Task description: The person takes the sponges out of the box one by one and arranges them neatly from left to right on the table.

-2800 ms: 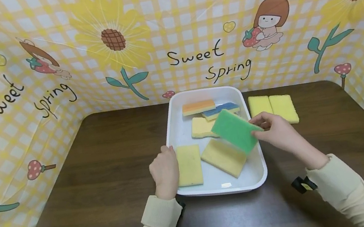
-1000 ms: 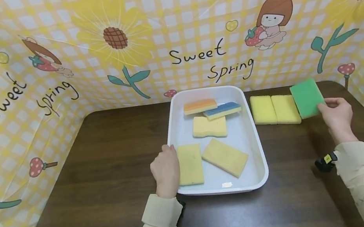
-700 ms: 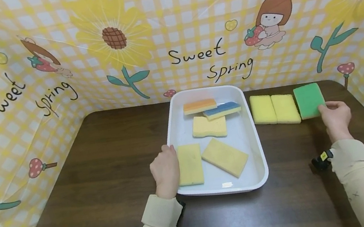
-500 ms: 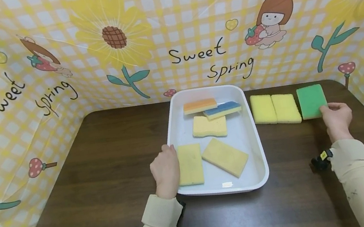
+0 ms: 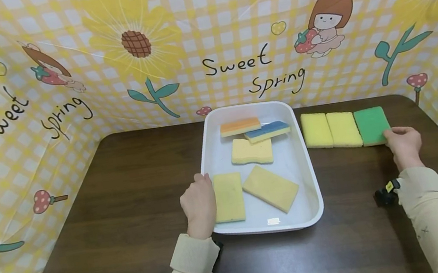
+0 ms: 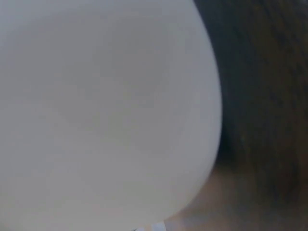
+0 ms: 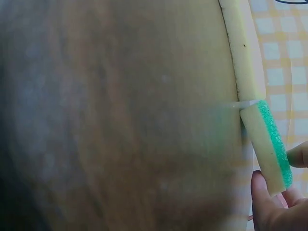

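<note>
My right hand [image 5: 405, 145] pinches the near right corner of a green-topped sponge [image 5: 372, 125] at the table's back right. In the right wrist view, thumb and fingers hold the sponge [image 7: 268, 144] by its end, and its pale foam side shows under the green layer. Its left edge lies against the second of two yellow sponges [image 5: 344, 129], in one row. My left hand [image 5: 198, 204] grips the left rim of a white tray [image 5: 273, 226], fingers curled over it. The tray's outer wall [image 6: 110, 115] fills most of the left wrist view.
In the tray lie an orange-topped sponge [image 5: 240, 127], a blue-topped sponge [image 5: 267, 131], a wavy-edged yellow sponge [image 5: 251, 151] and two flat yellow ones, one straight [image 5: 228, 197] and one slanted [image 5: 271, 188]. A checked cloth [image 5: 226, 20] hangs behind the brown table [image 5: 130, 227].
My right hand has carried the green sponge out of the tray to the right, lowered it and slid it left against the yellow pair. My left hand has stayed on the rim.
</note>
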Demonstrator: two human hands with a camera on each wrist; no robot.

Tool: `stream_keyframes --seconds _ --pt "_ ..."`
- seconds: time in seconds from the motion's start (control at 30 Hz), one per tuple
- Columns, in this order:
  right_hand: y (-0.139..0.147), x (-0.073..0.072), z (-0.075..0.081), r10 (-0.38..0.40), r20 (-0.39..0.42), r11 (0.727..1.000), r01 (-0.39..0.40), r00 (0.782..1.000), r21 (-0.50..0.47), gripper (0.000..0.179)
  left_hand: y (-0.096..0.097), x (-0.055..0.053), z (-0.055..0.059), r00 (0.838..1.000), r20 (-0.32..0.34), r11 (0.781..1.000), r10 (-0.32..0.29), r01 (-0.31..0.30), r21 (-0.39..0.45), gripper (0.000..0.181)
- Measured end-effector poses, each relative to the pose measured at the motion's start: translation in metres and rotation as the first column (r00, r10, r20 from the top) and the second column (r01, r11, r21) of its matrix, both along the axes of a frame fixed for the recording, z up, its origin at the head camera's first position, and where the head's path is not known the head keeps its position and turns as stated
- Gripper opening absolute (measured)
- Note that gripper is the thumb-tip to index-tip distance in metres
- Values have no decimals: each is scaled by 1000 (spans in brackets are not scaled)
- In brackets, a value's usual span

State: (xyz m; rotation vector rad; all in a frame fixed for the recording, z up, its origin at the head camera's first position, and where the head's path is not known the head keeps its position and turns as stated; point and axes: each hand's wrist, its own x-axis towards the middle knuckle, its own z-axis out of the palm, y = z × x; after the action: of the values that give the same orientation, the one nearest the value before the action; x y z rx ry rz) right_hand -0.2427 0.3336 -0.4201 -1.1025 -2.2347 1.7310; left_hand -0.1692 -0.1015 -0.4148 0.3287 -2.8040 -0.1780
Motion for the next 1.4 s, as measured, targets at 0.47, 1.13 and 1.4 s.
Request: stream_keyframes --seconds 0.47,1.13,1.4 --pt "5 1 -4 72 79 992 -80 994 98 8 0 -1 -1 1000 -6 1000 -1 1 13 34" --pt "4 2 -6 34 55 995 -39 998 92 6 -1 0 0 1000 11 999 -5 5 35 34" --pt "1 1 -6 -13 13 998 13 1000 56 3 0 0 1 1000 23 999 0 -1 38 34"
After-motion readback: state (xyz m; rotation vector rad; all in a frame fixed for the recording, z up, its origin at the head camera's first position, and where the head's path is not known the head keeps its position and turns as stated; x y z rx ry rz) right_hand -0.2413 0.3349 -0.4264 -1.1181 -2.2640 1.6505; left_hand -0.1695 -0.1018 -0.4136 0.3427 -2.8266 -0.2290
